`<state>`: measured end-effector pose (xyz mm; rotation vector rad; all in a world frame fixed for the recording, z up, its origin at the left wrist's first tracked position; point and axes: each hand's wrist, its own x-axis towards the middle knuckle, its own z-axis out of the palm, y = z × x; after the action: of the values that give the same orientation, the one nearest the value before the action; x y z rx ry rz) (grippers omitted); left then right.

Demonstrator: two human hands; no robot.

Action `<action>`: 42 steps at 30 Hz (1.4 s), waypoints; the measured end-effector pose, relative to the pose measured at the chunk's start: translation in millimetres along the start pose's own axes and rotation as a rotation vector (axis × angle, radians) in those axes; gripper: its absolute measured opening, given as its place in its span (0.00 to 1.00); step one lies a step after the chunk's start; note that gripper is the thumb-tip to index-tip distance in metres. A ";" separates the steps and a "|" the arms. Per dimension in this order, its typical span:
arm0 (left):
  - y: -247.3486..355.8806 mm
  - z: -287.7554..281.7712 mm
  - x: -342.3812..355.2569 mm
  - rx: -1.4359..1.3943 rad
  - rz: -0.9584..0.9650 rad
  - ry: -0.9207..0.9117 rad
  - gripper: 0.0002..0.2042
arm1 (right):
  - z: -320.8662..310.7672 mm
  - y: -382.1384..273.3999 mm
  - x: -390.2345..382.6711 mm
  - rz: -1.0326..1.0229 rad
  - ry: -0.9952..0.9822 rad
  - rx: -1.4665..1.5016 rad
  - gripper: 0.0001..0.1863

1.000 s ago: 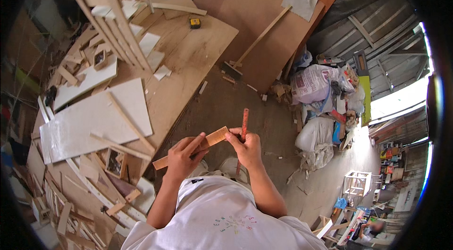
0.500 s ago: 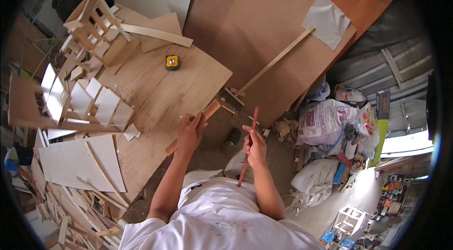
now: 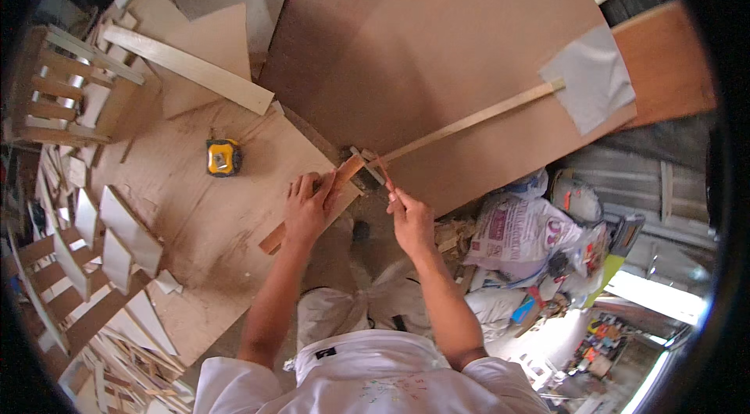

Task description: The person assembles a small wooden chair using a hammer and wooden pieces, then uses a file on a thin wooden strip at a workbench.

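My left hand [image 3: 307, 209] is closed around a short reddish-brown wooden strip [image 3: 348, 173], which lies slanted along the corner of the plywood worktable [image 3: 203, 219]. One end sticks out past my fingers toward the far right, the other shows behind my wrist. My right hand [image 3: 412, 223] grips a thin red strip [image 3: 387, 173], blade-like in shape, just right of the wood's far end. Whether the two touch I cannot tell. Left of my hands, a yellow and black tape measure [image 3: 223, 157] sits on the worktable.
Chair-like wooden frames [image 3: 70, 94] and white-faced panels [image 3: 129, 230] crowd the table's left side. A pale board [image 3: 191, 70] lies at its back. Beyond stands a large brown sheet [image 3: 437, 31] with a long batten [image 3: 476, 121] on it. Stuffed sacks [image 3: 516, 234] are piled at right.
Both hands have moved slightly up in the view, and my right hand has come closer to the wooden strip's far end. The red strip now tilts toward the wood. My view has shifted.
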<state>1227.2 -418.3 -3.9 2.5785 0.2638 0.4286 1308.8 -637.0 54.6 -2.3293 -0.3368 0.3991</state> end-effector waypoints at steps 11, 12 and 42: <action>-0.6 -4.5 -8.9 -0.024 -0.148 -0.114 0.28 | 29.8 -6.3 62.0 -0.148 -0.181 -0.125 0.11; -0.4 -6.3 -6.9 -0.006 -0.151 -0.127 0.28 | 29.2 -2.8 65.2 -0.148 -0.186 -0.111 0.11; 15.5 14.6 17.3 0.037 -0.179 0.039 0.24 | 22.8 -14.1 81.8 -0.295 -0.378 -0.178 0.10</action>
<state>1250.0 -433.5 -3.6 2.5567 0.5160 0.4120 1373.4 -584.1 33.9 -2.3169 -0.9184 0.6850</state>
